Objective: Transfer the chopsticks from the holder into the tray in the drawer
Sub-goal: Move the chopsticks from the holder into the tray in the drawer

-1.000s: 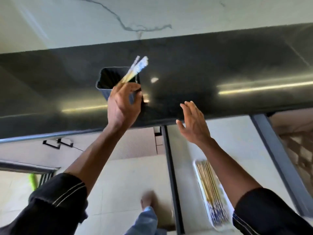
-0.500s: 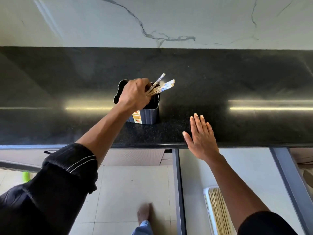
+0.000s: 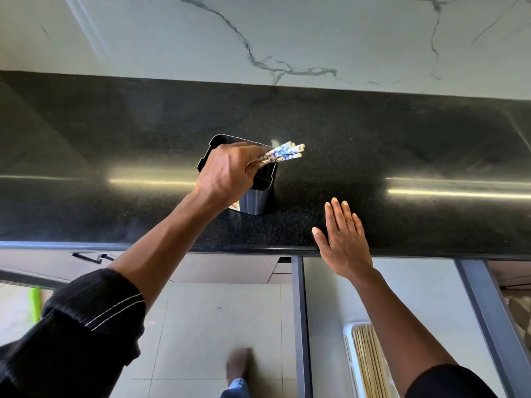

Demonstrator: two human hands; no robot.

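A dark grey plastic holder (image 3: 258, 196) stands on the black countertop (image 3: 402, 145). My left hand (image 3: 227, 176) is over its mouth, closed around a few chopsticks (image 3: 284, 153) whose blue-and-white patterned ends point right, above the rim. My right hand (image 3: 343, 239) is open and flat, fingers spread, hovering at the counter's front edge to the right of the holder. Below, the open drawer (image 3: 425, 297) holds a white tray (image 3: 349, 357) with several wooden chopsticks lying lengthwise in it; my right forearm hides part of the tray.
A marble-patterned wall (image 3: 287, 38) rises behind the counter. Grey drawer rails (image 3: 300, 326) frame the drawer on both sides. Tiled floor and my foot (image 3: 238, 366) show at the lower middle. A green object (image 3: 34, 305) sits at the far left.
The view has tilted up toward the counter. My left hand has closed over the holder's mouth on the chopsticks, their ends now tipped to the right. My right hand has moved up to the counter edge.
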